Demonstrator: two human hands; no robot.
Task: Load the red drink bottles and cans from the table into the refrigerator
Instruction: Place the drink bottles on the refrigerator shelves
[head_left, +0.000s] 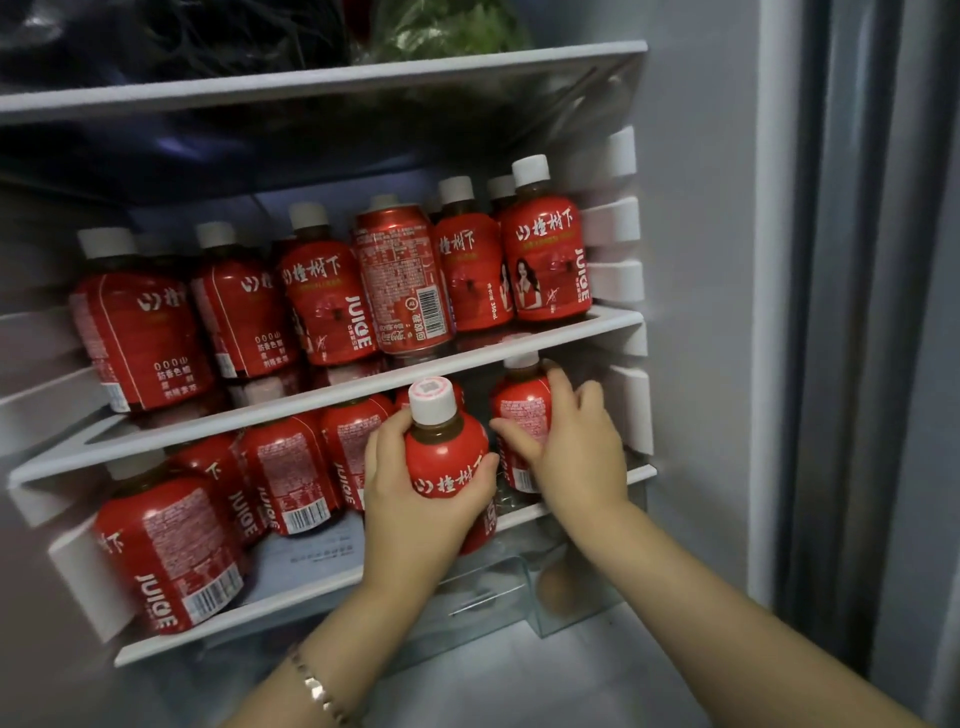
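The squat red-labelled plastic juice bottle with a white cap (447, 457) is at the front of the lower shelf opening, tipped a little toward the camera and not yet clearly standing on the shelf. The left hand (415, 493) is wrapped around its body, fingers closed across the label from the left and thumb on the right side. Just to its right, a second red juice bottle with a white cap (519, 415) stands further in on the same white-edged glass lower shelf (571, 501); the right hand (571, 441) is curled around it from the right, fingers behind and thumb across the front, gripping it.

The step in hand looks like placement — both bottles are being fitted into the gap at the right end of this shelf. The next move probably calls for easing the right bottle back toward the fridge wall to make room, then setting the left bottle upright in front without knocking its neighbours, since the row of red bottles to the left (291, 483) stands close.

Both forearms reach up and forward into the refrigerator, the left wrist bearing a metal bracelet (314, 686), the right arm coming in diagonally from the lower right.

Above, the upper shelf (467, 358) is packed with more red bottles and one red drinks can (405, 275), so the loading seems well advanced.
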